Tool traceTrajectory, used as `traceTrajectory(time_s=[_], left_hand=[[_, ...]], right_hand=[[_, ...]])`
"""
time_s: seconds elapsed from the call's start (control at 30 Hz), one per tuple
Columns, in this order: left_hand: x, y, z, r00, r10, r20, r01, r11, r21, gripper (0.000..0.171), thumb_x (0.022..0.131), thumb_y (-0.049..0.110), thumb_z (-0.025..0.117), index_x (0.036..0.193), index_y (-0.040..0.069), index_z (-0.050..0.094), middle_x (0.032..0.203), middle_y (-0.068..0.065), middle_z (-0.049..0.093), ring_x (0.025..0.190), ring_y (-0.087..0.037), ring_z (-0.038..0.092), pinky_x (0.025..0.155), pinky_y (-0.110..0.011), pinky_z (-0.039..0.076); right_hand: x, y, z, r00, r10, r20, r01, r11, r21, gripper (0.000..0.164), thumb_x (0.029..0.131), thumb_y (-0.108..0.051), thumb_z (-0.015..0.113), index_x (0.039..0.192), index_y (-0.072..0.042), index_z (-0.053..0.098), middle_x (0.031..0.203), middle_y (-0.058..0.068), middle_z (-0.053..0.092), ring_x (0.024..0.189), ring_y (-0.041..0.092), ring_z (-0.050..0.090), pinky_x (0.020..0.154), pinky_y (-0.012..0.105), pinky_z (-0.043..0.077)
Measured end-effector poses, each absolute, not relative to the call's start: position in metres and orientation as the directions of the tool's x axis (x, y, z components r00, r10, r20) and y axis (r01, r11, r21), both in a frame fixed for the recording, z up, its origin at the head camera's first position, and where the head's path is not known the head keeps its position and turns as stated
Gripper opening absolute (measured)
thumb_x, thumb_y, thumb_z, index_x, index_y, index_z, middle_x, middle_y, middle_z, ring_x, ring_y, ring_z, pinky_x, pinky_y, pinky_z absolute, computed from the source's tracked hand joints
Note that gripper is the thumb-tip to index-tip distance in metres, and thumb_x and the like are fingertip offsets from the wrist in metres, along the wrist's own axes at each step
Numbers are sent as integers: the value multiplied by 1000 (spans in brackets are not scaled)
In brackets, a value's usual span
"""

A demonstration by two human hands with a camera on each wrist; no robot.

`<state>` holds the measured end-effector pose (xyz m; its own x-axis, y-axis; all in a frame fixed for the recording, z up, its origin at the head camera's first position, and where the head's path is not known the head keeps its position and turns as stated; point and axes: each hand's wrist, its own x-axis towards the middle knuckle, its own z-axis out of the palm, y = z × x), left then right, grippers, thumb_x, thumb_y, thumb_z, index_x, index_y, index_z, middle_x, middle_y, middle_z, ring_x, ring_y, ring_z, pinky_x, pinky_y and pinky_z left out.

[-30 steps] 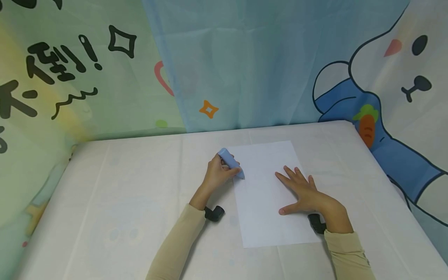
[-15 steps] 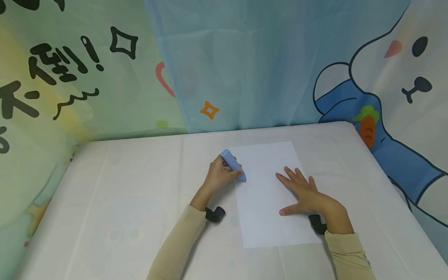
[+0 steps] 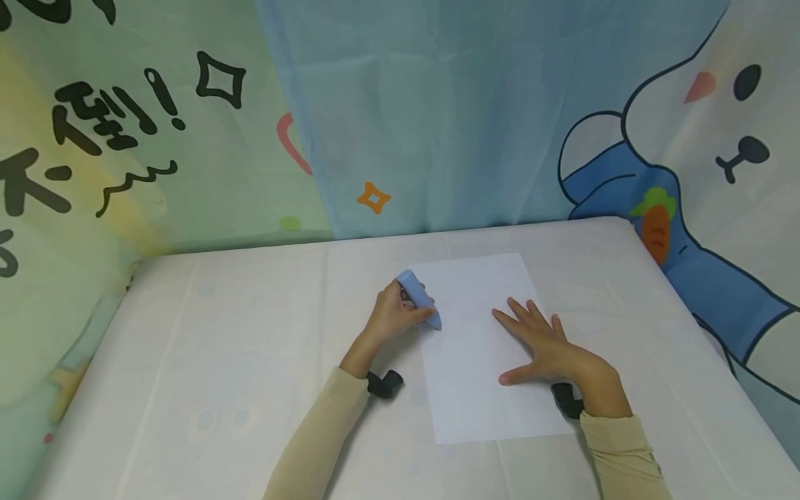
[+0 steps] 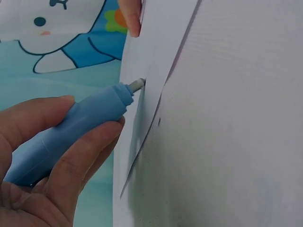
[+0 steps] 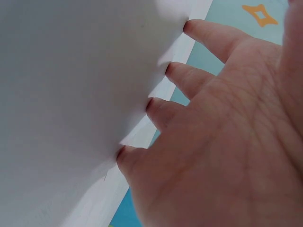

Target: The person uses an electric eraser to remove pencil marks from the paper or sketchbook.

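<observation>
My left hand pinches a thick light-blue marker between thumb and fingers. Its short pale tip points down at the left part of a white sheet of paper. In the left wrist view the marker has a stepped collar, and its tip is right at the paper near the edge. My right hand lies with spread fingers on the right side of the sheet. The right wrist view shows several fingertips of this hand pressing on the paper.
A white cloth covers the table under the paper. Behind it hangs a printed curtain with a cartoon bear and large lettering. Each wrist wears a small black camera. A tiny dark speck shows on the cloth.
My left hand has moved a little to the right and toward me, and the marker's tip has shifted down along the sheet's left side. My right hand stays in place.
</observation>
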<state>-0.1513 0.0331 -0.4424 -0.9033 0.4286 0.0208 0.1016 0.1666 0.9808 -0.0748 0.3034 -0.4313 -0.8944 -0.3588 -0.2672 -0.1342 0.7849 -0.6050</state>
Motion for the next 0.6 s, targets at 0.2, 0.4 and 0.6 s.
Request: traceTrajectory(time_s=[0.2,0.4,0.6], left_hand=[[-151,33,-441,-898,441,-17,73,186,980,40,83,-4,72,117,-10,51,109,-28,67,91,-37,71,71,-28,62],[-151,32,-440,-892,450,-26,68,192,979,42,83,-3,73,118,-10,50,109,-28,68,91,-36,71,71,-29,62],[-150,32,-441,-887,461,-25,68,184,981,42,84,-3,73,118,-11,50,110,-29,67,92,-38,71,72,-30,62]], right_hand=[[-74,304,-432,-895,-359,-265,-136,785,-605,112,64,-37,90,151,-3,27,158,30,4,144,51,-10,107,74,-16],[-74,305,-433,-895,-361,-264,-138,784,-605,112,65,-37,90,151,-3,27,159,30,4,144,52,-10,107,74,-16],[-74,305,-433,-893,-363,-267,-137,782,-608,112,65,-38,90,151,-4,27,159,30,4,144,51,-10,107,74,-16]])
